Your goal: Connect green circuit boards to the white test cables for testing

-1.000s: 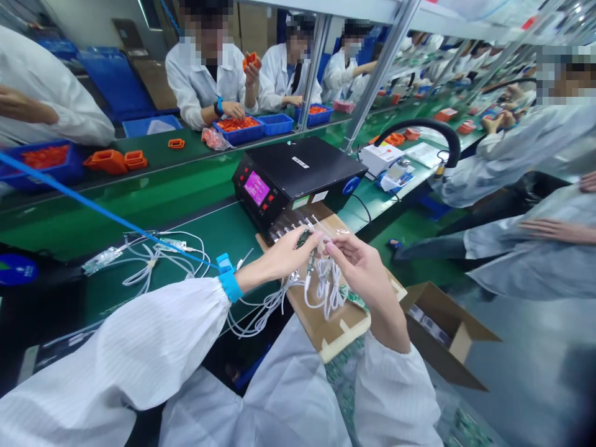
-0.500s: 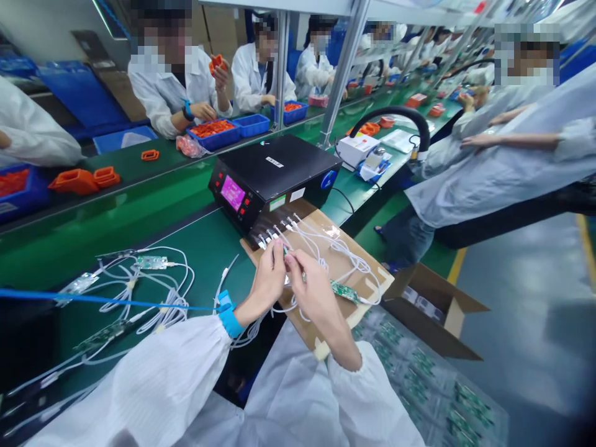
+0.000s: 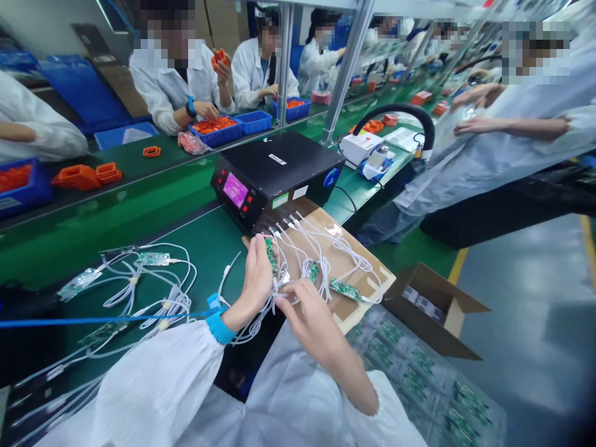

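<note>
My left hand (image 3: 259, 271), with a blue strap at its wrist, is closed around a green circuit board (image 3: 270, 253) in front of the black test box (image 3: 279, 177). My right hand (image 3: 305, 307) is just below it, thumb and fingers at the white cable (image 3: 280, 287) by the board's lower end. Several white cables run from plugs at the box's front over a cardboard sheet (image 3: 372, 264). Two more circuit boards lie there, one beyond my right hand (image 3: 312, 271) and another circuit board (image 3: 344, 289) farther right.
Boards with coiled white cables (image 3: 161, 304) lie on the green bench at left. Trays of circuit boards (image 3: 419, 379) and an open carton (image 3: 433, 304) are at lower right. Across the bench, co-workers handle orange parts in blue bins (image 3: 216, 138). Another person stands at right.
My hands have drawn apart. The right has moved down toward me to the cable, while the left has shifted slightly left, with the board now showing in it.
</note>
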A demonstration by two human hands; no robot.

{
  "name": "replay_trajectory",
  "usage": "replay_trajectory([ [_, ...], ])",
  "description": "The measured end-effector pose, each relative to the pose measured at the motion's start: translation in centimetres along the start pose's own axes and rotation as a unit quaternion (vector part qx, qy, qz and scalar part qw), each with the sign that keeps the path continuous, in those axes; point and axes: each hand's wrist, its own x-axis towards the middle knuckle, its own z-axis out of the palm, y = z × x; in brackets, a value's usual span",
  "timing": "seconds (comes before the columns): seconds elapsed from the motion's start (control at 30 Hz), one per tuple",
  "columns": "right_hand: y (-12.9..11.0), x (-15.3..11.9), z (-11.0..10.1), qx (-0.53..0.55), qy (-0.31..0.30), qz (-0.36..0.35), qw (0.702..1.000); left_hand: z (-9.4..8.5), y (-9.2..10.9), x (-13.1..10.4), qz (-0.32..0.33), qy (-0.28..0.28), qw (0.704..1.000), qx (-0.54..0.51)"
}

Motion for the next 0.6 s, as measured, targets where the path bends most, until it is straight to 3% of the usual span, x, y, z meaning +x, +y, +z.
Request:
replay_trajectory([
  [0.13, 0.7, -0.2, 2.3, -0.091, 0.055, -0.032, 0.994, 0.8, 1.1, -1.7, -0.043, -0.020, 0.997, -0.069],
  [0.27, 0.4, -0.1, 2.7, -0.167, 0.084, -0.062, 0.980, 1.0, 2.3, -2.1, -0.046, -0.021, 0.990, -0.128],
  [0.43, -0.6, 0.1, 2.4, -0.202, 0.096, -0.095, 0.970, 1.1, 3.0, -1.9, -0.033, 0.040, 0.984, -0.173],
  [0.6, 0.4, -1.3, 2.5, -0.226, 0.055, -0.115, 0.966, -0.3, 4.9, 1.1, -0.031, 0.122, 0.958, -0.256],
])
